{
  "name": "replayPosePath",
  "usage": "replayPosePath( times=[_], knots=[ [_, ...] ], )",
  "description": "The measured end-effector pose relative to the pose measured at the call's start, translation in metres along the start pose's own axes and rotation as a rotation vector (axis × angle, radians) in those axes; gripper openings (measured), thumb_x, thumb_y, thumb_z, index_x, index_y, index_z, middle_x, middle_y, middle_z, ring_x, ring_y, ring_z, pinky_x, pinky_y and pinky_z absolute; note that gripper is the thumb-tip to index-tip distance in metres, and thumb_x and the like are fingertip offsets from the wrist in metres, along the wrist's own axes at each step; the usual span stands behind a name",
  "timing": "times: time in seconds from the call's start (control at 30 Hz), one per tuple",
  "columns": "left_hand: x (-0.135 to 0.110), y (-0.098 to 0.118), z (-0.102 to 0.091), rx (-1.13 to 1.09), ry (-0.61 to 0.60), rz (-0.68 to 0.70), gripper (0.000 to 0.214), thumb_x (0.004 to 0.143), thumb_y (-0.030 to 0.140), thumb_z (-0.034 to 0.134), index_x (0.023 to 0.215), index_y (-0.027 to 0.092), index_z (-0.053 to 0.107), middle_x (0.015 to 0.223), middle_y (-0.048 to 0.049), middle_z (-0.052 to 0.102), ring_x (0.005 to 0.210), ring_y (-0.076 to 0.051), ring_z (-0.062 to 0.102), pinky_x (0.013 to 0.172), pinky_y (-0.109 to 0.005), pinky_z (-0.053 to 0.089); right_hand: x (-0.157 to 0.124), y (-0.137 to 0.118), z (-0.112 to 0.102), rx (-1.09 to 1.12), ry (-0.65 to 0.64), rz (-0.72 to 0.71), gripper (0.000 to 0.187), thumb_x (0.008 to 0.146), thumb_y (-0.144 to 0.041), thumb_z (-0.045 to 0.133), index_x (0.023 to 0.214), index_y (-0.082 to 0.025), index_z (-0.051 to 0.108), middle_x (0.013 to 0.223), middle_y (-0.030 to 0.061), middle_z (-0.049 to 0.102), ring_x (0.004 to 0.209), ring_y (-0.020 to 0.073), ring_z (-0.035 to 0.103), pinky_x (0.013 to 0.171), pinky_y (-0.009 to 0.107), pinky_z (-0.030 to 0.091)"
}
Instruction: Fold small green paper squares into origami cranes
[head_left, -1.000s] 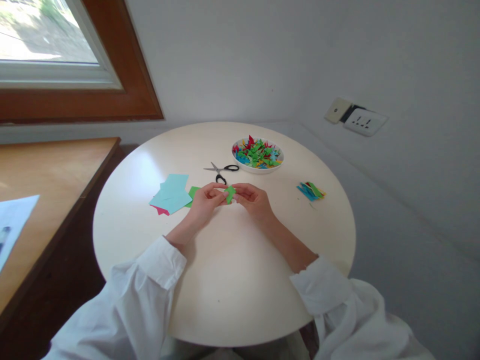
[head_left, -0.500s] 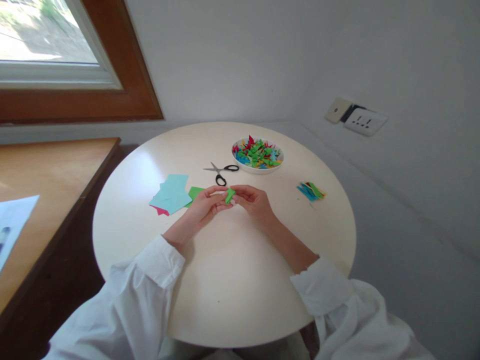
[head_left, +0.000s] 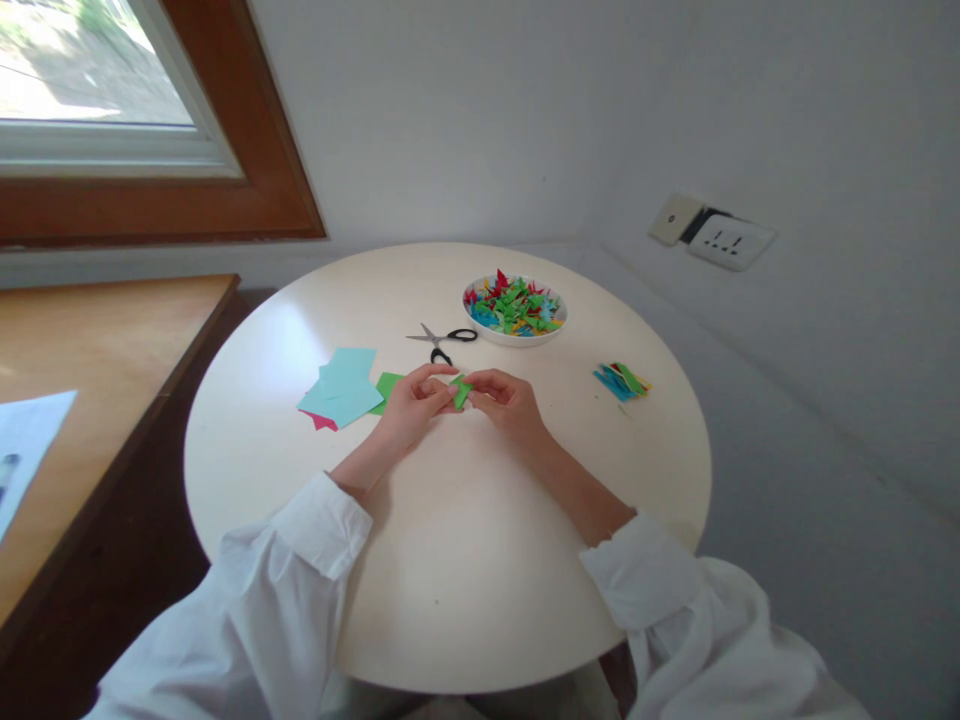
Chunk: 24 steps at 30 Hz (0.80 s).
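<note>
Between my fingertips, over the middle of the round white table (head_left: 450, 560), is a small folded piece of green paper (head_left: 460, 391). My left hand (head_left: 415, 408) pinches its left side, and my right hand (head_left: 508, 405) pinches its right side. The fingers cover part of the folds. Just beyond my left fingers lie scissors (head_left: 436, 340) with black handles and spread blades. A green paper sheet (head_left: 387, 386) shows partly behind my left hand. Beside it, light blue paper sheets (head_left: 343, 385) overlap a pink sheet (head_left: 320, 420).
Behind my hands stands a white bowl (head_left: 517, 341) full of folded paper pieces in several colours. Paper strips (head_left: 622, 381) lie at the right. A wooden desk (head_left: 127, 330) with a white sheet (head_left: 34, 440) is at the left; walls border the table's far and right sides.
My left fingers have shifted slightly around the green paper, and its visible shape has changed a little. They now cover more of the lower scissor handle. Both hands keep their hold.
</note>
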<state>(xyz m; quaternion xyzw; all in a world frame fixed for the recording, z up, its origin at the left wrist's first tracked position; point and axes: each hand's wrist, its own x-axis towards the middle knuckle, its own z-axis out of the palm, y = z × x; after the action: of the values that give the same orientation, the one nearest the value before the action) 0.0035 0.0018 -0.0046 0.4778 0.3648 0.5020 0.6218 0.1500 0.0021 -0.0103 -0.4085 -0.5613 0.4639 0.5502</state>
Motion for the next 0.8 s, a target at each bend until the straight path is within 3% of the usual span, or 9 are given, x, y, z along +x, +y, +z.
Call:
replayPosePath(
  times=[0.3,0.8],
  knots=[
    [0.0021,-0.0048,-0.0023,0.063,0.031,0.054,0.021,0.065,0.025,0.069,0.083,0.014,0.069,0.075,-0.0031,0.067,0.069,-0.012,0.059,0.069,-0.025,0.046,0.0015,-0.0011,-0.0015,-0.006,0.043,-0.011,0.008,0.062,-0.023,0.063,0.069,-0.019,0.064,0.064,-0.0013,0.064,0.061,0.0123,0.058,0.063,0.028,0.048],
    [0.0015,-0.0011,-0.0004,0.231,0.116,0.148,0.020,0.063,0.030,0.070,0.071,0.012,0.067,0.068,-0.0039,0.065,0.062,-0.013,0.057,0.061,-0.025,0.043,0.0009,0.0019,-0.0010,-0.030,0.022,-0.002,0.016,0.065,-0.034,0.067,0.070,-0.018,0.067,0.070,0.0024,0.069,0.067,0.0156,0.062,0.066,0.031,0.049]
  ],
)
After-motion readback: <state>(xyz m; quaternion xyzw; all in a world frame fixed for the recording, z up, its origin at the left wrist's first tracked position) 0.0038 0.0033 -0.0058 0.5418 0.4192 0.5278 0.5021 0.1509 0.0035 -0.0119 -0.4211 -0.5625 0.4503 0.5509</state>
